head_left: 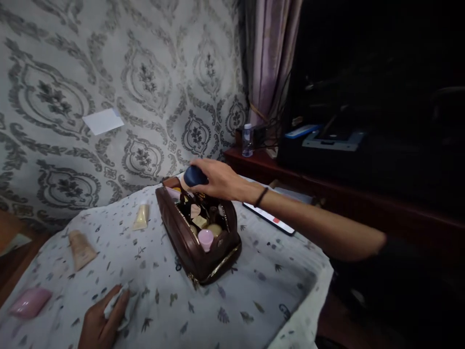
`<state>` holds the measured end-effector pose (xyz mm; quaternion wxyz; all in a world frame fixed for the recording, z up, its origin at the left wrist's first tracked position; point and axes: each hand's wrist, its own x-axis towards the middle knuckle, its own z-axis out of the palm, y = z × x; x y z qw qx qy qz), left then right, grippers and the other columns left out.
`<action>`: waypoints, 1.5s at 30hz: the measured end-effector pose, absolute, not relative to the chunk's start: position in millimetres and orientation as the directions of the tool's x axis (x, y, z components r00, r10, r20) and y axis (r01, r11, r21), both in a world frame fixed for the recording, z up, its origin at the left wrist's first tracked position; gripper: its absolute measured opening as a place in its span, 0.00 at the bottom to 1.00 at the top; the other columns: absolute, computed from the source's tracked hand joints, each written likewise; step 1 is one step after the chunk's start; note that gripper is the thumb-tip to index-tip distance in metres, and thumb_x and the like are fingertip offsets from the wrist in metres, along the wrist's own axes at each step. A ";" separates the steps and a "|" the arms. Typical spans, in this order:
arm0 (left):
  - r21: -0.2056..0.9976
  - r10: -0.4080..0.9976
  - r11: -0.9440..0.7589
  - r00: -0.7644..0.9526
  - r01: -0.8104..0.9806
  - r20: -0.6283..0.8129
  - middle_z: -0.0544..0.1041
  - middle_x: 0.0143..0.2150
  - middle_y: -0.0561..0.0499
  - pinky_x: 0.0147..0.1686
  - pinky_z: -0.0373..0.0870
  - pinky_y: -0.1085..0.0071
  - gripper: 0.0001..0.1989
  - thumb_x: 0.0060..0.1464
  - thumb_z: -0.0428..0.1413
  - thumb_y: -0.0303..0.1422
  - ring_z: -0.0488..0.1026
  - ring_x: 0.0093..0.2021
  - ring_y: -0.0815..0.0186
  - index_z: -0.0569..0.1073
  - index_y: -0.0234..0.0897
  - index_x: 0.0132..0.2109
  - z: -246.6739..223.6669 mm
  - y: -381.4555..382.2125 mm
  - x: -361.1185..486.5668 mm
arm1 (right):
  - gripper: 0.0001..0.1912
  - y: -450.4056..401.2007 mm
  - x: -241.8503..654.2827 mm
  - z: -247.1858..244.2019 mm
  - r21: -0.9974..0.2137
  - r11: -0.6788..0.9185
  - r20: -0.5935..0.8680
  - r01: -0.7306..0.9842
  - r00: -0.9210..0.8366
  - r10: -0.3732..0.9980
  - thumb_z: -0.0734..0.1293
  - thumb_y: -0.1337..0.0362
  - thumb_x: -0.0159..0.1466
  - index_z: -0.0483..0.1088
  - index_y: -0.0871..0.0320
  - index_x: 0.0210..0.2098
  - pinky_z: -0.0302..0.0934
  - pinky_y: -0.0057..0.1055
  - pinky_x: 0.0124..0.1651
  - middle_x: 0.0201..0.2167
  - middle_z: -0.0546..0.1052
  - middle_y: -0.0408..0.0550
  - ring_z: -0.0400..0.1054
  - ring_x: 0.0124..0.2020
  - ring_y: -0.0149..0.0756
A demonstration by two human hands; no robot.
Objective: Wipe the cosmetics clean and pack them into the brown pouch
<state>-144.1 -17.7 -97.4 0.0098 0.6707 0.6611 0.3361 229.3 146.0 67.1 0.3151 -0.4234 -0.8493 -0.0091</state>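
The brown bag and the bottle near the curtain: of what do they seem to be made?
Brown bag: probably leather or imitation leather, from its smooth sheen; its front zip looks like golden metal. Bottle: likely glossy plastic, being transparent.

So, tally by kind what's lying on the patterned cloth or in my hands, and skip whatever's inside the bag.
Tubes: 2, a yellow tube and a beige tube
Bags: 1, brown bag
Phone or tablet: 1
Pink thing, type unclear: 1
In left hand: 1, white wad
In right hand: 1, dark blue thing
Total: 7
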 end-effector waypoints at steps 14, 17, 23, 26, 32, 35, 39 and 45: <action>0.527 0.947 -0.094 -0.088 0.845 0.309 0.85 0.38 0.46 0.31 0.80 0.66 0.31 0.51 0.53 0.63 0.83 0.37 0.50 0.83 0.40 0.35 -98.7 -14.5 -142.5 | 0.24 173.8 206.4 72.6 0.081 0.764 0.163 0.641 -0.764 0.624 0.72 0.61 0.61 0.70 0.57 0.56 0.54 0.42 0.52 0.47 0.78 0.55 0.63 0.54 0.52; 0.523 0.956 -0.083 -0.081 0.848 0.283 0.85 0.41 0.44 0.33 0.81 0.66 0.33 0.52 0.52 0.63 0.83 0.39 0.50 0.84 0.39 0.38 -104.9 -12.1 -152.5 | 0.21 178.4 197.7 66.2 0.129 0.778 0.119 0.615 -0.788 0.604 0.71 0.63 0.62 0.71 0.58 0.54 0.53 0.46 0.55 0.50 0.77 0.57 0.64 0.55 0.52; 0.538 0.969 -0.110 -0.030 0.836 0.245 0.85 0.41 0.43 0.31 0.80 0.67 0.32 0.52 0.54 0.61 0.83 0.36 0.51 0.84 0.37 0.39 -97.8 -13.5 -145.8 | 0.16 179.2 191.8 68.1 0.148 0.771 0.054 0.619 -0.784 0.619 0.72 0.65 0.61 0.73 0.59 0.48 0.54 0.44 0.55 0.48 0.78 0.55 0.66 0.55 0.52; 0.553 0.941 -0.136 -0.067 0.822 0.332 0.85 0.35 0.43 0.28 0.79 0.67 0.34 0.51 0.52 0.64 0.81 0.29 0.54 0.83 0.36 0.34 -91.1 -14.5 -133.3 | 0.15 173.6 200.1 77.3 0.087 0.796 0.109 0.599 -0.800 0.590 0.70 0.68 0.62 0.73 0.58 0.49 0.56 0.38 0.49 0.44 0.79 0.52 0.70 0.49 0.47; 0.580 0.967 -0.149 -0.005 0.801 0.256 0.80 0.28 0.49 0.21 0.71 0.73 0.27 0.58 0.50 0.56 0.73 0.22 0.63 0.77 0.37 0.31 -80.5 -14.8 -122.7 | 0.11 129.3 204.2 84.0 -0.073 0.794 0.377 0.604 -0.720 0.582 0.61 0.68 0.70 0.75 0.60 0.44 0.56 0.33 0.45 0.40 0.79 0.53 0.71 0.42 0.41; 0.608 0.969 -0.126 -0.034 0.784 0.244 0.74 0.23 0.52 0.21 0.68 0.74 0.27 0.60 0.48 0.55 0.69 0.22 0.65 0.72 0.38 0.27 -76.6 -14.8 -119.0 | 0.11 112.0 200.5 75.2 -0.102 0.818 0.401 0.566 -0.729 0.555 0.60 0.71 0.69 0.75 0.60 0.40 0.57 0.34 0.49 0.41 0.78 0.55 0.70 0.45 0.42; 0.607 0.970 -0.132 -0.024 0.783 0.242 0.70 0.21 0.53 0.22 0.66 0.73 0.25 0.58 0.49 0.55 0.66 0.21 0.66 0.70 0.38 0.27 -73.3 -14.8 -113.6 | 0.19 121.4 197.6 63.8 -0.133 0.791 0.340 0.597 -0.722 0.602 0.62 0.78 0.62 0.71 0.61 0.51 0.58 0.35 0.50 0.44 0.77 0.56 0.70 0.46 0.43; 0.671 0.973 -0.133 -0.033 0.730 0.229 0.65 0.20 0.55 0.21 0.63 0.74 0.25 0.58 0.50 0.54 0.65 0.21 0.66 0.66 0.38 0.25 -72.5 -15.0 -110.7 | 0.39 162.3 191.2 65.7 -0.284 0.793 0.178 0.538 -0.783 0.595 0.62 0.80 0.56 0.54 0.60 0.66 0.60 0.32 0.47 0.48 0.78 0.53 0.72 0.42 0.38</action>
